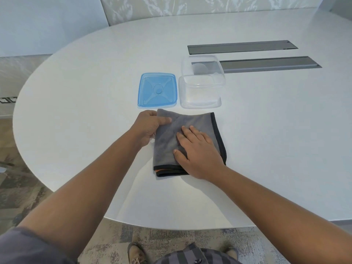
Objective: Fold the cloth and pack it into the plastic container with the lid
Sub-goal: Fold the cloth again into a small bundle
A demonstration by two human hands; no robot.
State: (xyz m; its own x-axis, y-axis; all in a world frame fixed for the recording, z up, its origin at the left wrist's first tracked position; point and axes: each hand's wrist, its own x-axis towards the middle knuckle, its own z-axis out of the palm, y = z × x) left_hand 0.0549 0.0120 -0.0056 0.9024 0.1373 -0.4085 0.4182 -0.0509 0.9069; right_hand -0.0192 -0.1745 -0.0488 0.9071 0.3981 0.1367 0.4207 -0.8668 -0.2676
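Cloth [167,143], grey with black edging, is lying folded on the white table [76,92], just in front of the blue lid [157,90] and clear container [202,88]. Left hand [150,128] is pinching its far-left edge; right hand [198,149] is pressing flat, fingers spread. Judged soft, light, limp: best gripped at folded edges. Carpet [171,239] is showing beneath.

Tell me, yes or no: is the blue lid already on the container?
No, the blue lid lies flat on the table to the left of the open clear container.
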